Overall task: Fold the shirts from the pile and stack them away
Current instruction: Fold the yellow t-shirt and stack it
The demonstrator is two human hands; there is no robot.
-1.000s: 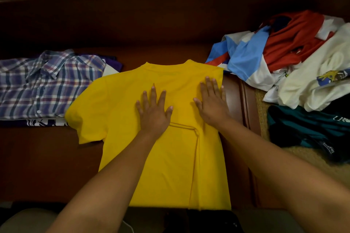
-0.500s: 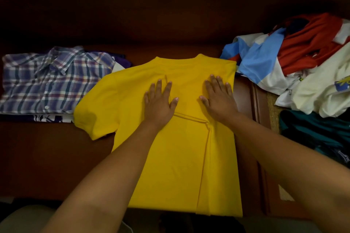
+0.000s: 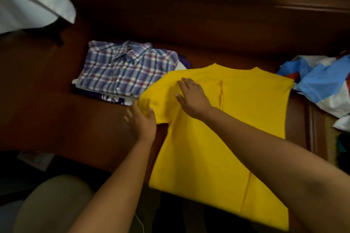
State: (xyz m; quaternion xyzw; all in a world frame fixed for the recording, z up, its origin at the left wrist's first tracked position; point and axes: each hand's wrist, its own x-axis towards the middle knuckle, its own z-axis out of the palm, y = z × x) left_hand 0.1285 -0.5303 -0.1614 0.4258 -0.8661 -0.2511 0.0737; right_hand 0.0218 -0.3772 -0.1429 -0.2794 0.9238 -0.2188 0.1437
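Head view: left hand [image 3: 141, 123] pinches the yellow shirt [image 3: 217, 134] by its sleeve (fingers clenched on fabric), right hand [image 3: 193, 96] presses flat, fingers released; shirt lies mid-worktop [image 3: 56, 119], draping over the near edge, beside the plaid shirt [image 3: 125, 68].

the yellow cotton t-shirt [image 3: 217, 138] lies flat on the dark brown wooden bench [image 3: 56, 115], its near hem over the bench's front edge. left of and behind it sits the folded plaid button shirt [image 3: 125, 70], topping a stack. the heap of unfolded blue, white and red shirts [image 3: 322, 83] lies right.
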